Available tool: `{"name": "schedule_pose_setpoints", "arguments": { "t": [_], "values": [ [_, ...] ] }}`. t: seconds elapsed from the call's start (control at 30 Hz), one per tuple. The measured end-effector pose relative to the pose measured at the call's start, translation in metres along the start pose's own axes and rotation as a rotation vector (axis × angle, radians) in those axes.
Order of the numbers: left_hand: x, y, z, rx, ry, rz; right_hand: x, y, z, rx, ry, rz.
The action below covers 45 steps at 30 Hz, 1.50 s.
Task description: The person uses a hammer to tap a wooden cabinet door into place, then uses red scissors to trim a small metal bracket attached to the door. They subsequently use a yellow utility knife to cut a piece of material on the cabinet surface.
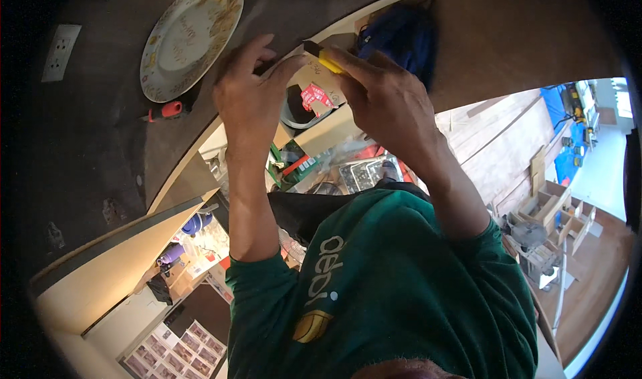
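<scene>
My right hand (391,88) grips a slim yellow and black tool (329,62), perhaps a utility knife. Its black end points left, towards the edge of a dark panel (281,15) with a pale, curved rim. Across from it, my left hand (247,88) is at the same edge with thumb and fingers apart. The thumb reaches towards the tool's black end, and the other fingers are partly hidden. I cannot make out anything in that hand. To its left, an oval white plate (190,38) with a floral border and a small red-handled tool (167,110) rest on the dark surface.
Below my hands are a cardboard box (328,135) and a bin with a red-and-white packet (317,99). A dark blue bag (398,41) lies beyond my right hand. A white socket plate (62,53) is at far left. Wooden parts (555,212) stand at right.
</scene>
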State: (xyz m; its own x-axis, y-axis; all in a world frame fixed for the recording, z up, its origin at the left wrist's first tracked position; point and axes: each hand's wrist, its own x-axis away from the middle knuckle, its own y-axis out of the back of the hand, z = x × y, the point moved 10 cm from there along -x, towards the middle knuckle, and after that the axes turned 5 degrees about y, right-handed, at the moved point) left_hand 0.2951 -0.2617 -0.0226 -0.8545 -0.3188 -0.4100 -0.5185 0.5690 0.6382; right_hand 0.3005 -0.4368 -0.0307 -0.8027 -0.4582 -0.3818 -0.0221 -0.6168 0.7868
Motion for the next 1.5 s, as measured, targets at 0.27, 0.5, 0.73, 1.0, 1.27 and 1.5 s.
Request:
{"name": "schedule_pose_setpoints", "arguments": {
  "t": [0.27, 0.5, 0.73, 1.0, 1.27, 1.5],
  "values": [
    [-0.008, -0.015, -0.011, -0.116, -0.121, -0.004, -0.008, 0.007, -0.004, 0.046, 0.074, -0.018],
    [-0.019, -0.024, -0.001, 0.063, 0.015, 0.11, -0.016, 0.003, -0.003, 0.04, 0.115, -0.018],
    [-0.026, -0.03, -0.009, 0.136, -0.013, 0.301, -0.02, 0.0, -0.007, 0.03, 0.12, -0.016],
    [-0.037, -0.042, -0.02, -0.04, -0.246, 0.381, -0.003, 0.005, -0.004, -0.034, 0.039, -0.045],
    [-0.032, -0.042, -0.024, 0.025, -0.225, 0.443, -0.004, 0.002, -0.008, -0.017, 0.089, -0.029],
    [-0.038, -0.052, -0.026, -0.099, -0.416, 0.358, -0.006, 0.01, -0.004, 0.007, 0.082, -0.018]
  ]
}}
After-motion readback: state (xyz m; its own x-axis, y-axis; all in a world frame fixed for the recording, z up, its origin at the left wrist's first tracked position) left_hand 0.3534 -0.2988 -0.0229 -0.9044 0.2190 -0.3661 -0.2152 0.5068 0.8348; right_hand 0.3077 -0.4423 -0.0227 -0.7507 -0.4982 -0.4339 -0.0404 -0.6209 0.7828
